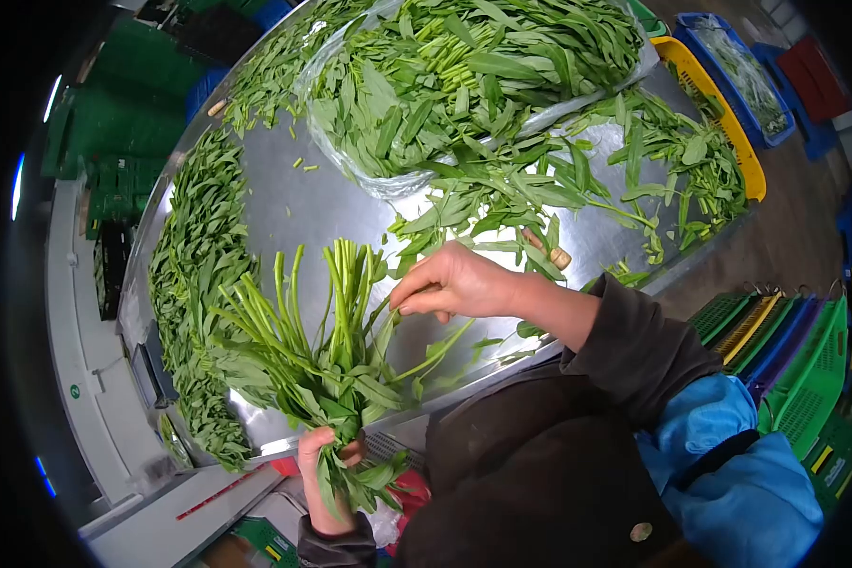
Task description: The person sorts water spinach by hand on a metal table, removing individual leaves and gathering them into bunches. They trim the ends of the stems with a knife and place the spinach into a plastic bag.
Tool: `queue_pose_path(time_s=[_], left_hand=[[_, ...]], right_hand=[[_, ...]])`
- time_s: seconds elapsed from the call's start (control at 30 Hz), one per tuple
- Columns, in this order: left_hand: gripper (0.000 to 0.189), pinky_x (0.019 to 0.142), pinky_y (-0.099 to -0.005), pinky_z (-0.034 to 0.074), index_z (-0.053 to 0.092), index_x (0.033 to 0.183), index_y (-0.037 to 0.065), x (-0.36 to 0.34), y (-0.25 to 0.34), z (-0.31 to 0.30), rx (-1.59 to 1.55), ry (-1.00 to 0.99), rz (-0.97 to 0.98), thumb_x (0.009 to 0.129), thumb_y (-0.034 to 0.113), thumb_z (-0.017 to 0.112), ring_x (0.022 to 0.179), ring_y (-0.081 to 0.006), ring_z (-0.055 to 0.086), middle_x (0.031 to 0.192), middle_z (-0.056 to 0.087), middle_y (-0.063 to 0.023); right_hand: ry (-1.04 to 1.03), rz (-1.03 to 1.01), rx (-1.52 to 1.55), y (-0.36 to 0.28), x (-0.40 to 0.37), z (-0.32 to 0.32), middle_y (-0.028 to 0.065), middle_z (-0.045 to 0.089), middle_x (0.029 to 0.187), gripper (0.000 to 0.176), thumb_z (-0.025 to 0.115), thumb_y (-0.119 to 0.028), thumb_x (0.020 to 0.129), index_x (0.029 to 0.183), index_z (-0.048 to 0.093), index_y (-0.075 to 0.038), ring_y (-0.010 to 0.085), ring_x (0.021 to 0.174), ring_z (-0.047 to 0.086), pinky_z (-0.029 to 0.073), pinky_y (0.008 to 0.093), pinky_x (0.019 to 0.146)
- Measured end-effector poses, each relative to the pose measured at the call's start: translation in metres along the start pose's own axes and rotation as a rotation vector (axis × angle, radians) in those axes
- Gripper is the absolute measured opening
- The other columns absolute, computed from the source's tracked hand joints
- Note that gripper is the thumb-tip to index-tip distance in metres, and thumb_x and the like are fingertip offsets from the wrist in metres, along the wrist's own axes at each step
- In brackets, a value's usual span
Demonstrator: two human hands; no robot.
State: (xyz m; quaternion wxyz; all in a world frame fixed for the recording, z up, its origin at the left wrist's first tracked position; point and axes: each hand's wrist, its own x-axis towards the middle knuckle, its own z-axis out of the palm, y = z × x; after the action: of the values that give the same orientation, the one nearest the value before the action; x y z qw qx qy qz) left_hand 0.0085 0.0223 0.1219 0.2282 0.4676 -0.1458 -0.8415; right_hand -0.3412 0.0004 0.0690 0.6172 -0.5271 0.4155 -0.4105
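Note:
My left hand (pixel 324 464), low in the view near the table's front edge, is wrapped round the leafy end of a bunch of green stems (pixel 341 331). The cut stem ends point up and away from me. At the right side of the bunch, my right hand (pixel 445 284) has its thumb and fingers pinched at a thin stem or leaf. Loose leafy stems (pixel 540 185) lie just beyond my right hand. A wooden handle (pixel 559 257) shows partly under leaves.
On the metal table (pixel 298 204) a large plastic bag (pixel 379 185) holds a heap of greens. A long row of greens (pixel 194 275) lines the left side. Yellow (pixel 753 170) and blue (pixel 786 133) crates stand at the right, with green crates (pixel 828 360) lower down.

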Motion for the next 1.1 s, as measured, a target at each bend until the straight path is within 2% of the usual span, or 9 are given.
queue_pose_path(time_s=[0.17, 0.3, 0.4, 0.5, 0.67, 0.73, 0.83, 1.0, 1.1], left_hand=[[0.038, 0.043, -0.0262, 0.033, 0.052, 0.107, -0.003, -0.001, -0.004, 0.008, -0.025, 0.046, 0.035, 0.075, 0.016, 0.061, 0.051, -0.0141, 0.042, 0.073, 0.054, -0.0079], [0.039, 0.044, -0.0269, 0.035, 0.052, 0.108, -0.003, -0.003, -0.005, -0.002, -0.065, 0.047, 0.06, 0.074, 0.016, 0.062, 0.052, -0.0153, 0.045, 0.075, 0.055, -0.0092], [0.041, 0.042, -0.0276, 0.034, 0.051, 0.11, -0.003, -0.006, -0.005, -0.019, -0.114, 0.015, 0.063, 0.075, 0.015, 0.062, 0.05, -0.0155, 0.044, 0.077, 0.056, -0.0103], [0.043, 0.041, -0.0278, 0.034, 0.05, 0.112, -0.004, -0.004, 0.003, -0.022, -0.096, -0.038, 0.049, 0.075, 0.014, 0.063, 0.048, -0.0156, 0.042, 0.077, 0.056, -0.0115], [0.046, 0.041, -0.0283, 0.034, 0.049, 0.115, -0.003, -0.004, 0.012, -0.036, -0.086, 0.009, 0.028, 0.073, 0.009, 0.064, 0.049, -0.0165, 0.045, 0.08, 0.057, -0.0128], [0.047, 0.044, -0.029, 0.038, 0.049, 0.116, -0.001, -0.007, 0.014, -0.043, -0.148, 0.058, 0.021, 0.072, 0.005, 0.064, 0.054, -0.0184, 0.05, 0.085, 0.059, -0.0136], [0.048, 0.046, -0.0324, 0.041, 0.049, 0.116, -0.001, -0.007, 0.018, -0.043, -0.024, 0.085, 0.03, 0.071, 0.005, 0.064, 0.057, -0.0218, 0.054, 0.087, 0.06, -0.0156], [0.044, 0.05, -0.0368, 0.047, 0.052, 0.111, -0.005, -0.009, 0.029, -0.035, 0.045, 0.055, 0.071, 0.071, 0.004, 0.066, 0.06, -0.0259, 0.058, 0.084, 0.062, -0.0174], [0.042, 0.054, -0.0347, 0.052, 0.054, 0.11, -0.007, -0.023, 0.045, -0.055, 0.173, 0.177, 0.14, 0.07, 0.0, 0.064, 0.063, -0.0243, 0.063, 0.085, 0.065, -0.0167]], right_hand=[[0.018, 0.003, 0.185, 0.016, 0.001, 0.0, 0.0068, 0.068, 0.082, 0.019, 0.064, -0.013, 0.086, 0.099, 0.069, -0.001, 0.0116, 0.055, 0.063, 0.048, 0.0225, 0.048], [0.306, 0.13, 0.511, 0.015, 0.003, -0.015, 0.0112, 0.067, 0.081, 0.024, 0.058, -0.018, 0.09, 0.098, 0.063, 0.004, 0.0144, 0.058, 0.064, 0.049, 0.0243, 0.048], [0.617, 0.118, 0.805, 0.042, 0.012, -0.038, 0.0134, 0.066, 0.089, 0.042, 0.052, -0.038, 0.093, 0.102, 0.06, 0.002, 0.0176, 0.062, 0.065, 0.047, 0.0277, 0.049], [-0.035, 0.616, 0.156, 0.022, 0.001, -0.015, 0.0181, 0.067, 0.106, 0.069, 0.035, -0.055, 0.094, 0.117, 0.056, 0.006, 0.0212, 0.068, 0.069, 0.051, 0.0276, 0.053], [-0.368, 0.57, 0.07, 0.014, 0.002, 0.018, 0.0177, 0.069, 0.09, 0.051, 0.052, -0.043, 0.093, 0.105, 0.061, 0.006, 0.0188, 0.068, 0.069, 0.05, 0.0253, 0.053], [-0.305, 0.531, 0.144, 0.013, 0.004, 0.028, 0.0149, 0.069, 0.086, 0.037, 0.057, -0.031, 0.093, 0.098, 0.063, 0.005, 0.017, 0.07, 0.068, 0.05, 0.0243, 0.054], [0.17, 0.357, 0.42, 0.031, 0.01, 0.042, 0.0141, 0.068, 0.085, 0.028, 0.054, -0.023, 0.095, 0.098, 0.063, 0.003, 0.0171, 0.066, 0.067, 0.049, 0.0241, 0.051], [0.683, 0.193, 0.54, 0.036, 0.026, 0.054, 0.0143, 0.068, 0.092, 0.029, 0.049, -0.025, 0.096, 0.103, 0.06, 0.001, 0.016, 0.066, 0.067, 0.05, 0.0243, 0.055], [0.723, 0.203, 0.577, 0.062, 0.041, 0.051, 0.0153, 0.066, 0.097, 0.032, 0.048, -0.027, 0.097, 0.106, 0.055, 0.002, 0.0185, 0.076, 0.067, 0.053, 0.0275, 0.063]])
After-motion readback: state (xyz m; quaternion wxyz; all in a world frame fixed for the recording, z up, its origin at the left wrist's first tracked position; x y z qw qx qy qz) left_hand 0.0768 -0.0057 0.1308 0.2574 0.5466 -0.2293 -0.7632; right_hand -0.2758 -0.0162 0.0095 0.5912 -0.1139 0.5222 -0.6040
